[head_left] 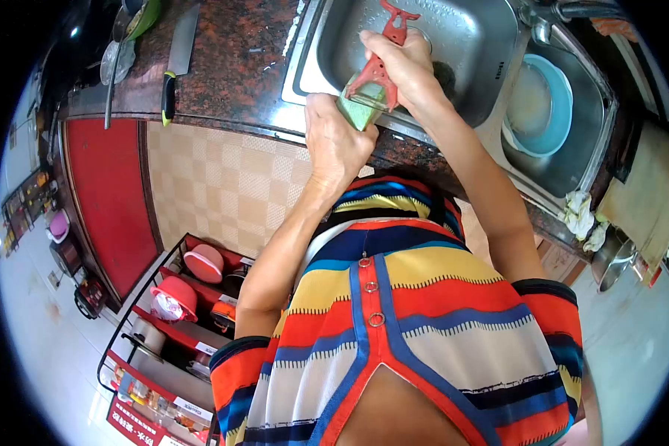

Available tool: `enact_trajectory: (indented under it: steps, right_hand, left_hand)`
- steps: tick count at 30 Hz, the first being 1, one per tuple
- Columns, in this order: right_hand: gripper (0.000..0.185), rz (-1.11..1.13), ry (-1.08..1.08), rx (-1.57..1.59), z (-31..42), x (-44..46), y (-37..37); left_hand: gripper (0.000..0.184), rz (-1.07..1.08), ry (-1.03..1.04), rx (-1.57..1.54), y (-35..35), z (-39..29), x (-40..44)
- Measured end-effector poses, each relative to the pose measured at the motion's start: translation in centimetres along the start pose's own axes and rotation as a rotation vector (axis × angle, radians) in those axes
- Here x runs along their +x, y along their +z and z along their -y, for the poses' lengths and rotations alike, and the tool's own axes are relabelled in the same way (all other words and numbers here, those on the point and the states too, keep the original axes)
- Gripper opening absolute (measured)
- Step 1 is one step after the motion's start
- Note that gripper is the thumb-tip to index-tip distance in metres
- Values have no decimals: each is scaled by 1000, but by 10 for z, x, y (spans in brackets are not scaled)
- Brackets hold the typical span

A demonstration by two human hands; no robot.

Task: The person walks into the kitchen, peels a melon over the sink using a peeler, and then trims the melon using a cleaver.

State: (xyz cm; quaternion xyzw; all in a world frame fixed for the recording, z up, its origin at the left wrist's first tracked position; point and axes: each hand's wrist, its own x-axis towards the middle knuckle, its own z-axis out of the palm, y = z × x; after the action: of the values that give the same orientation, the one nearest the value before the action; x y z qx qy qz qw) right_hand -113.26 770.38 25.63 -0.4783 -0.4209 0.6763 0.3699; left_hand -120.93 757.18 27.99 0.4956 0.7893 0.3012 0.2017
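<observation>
My left hand, at the near edge of the left sink basin, is closed around a pale green piece of vegetable whose exact kind I cannot make out. In my right hand is a red peeler, gripped by its handle. The peeler's forked head lies over the top of the vegetable. Whether the blade cuts into it I cannot tell. Something dark sits in the basin, partly hidden behind my right wrist.
A light blue tub of cloudy water stands in the right basin, below the faucet. On the dark speckled counter lies a cleaver. A rack with red bowls is at lower left.
</observation>
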Motion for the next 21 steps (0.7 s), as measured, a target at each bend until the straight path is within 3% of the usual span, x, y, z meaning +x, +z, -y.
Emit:
enact_trajectory:
  steps: [4,13,21]
  right_hand:
    - [22,-113,3,-37,-2,-6,7]
    - [19,-73,101,-174,-9,2,-1]
    - [17,-25,276,-20,-29,28,-17]
  left_hand:
    - [47,14,25,-25,-2,4,0]
    - [47,-34,122,-71,2,10,-3]
    - [47,-29,132,-53,3,14,-10]
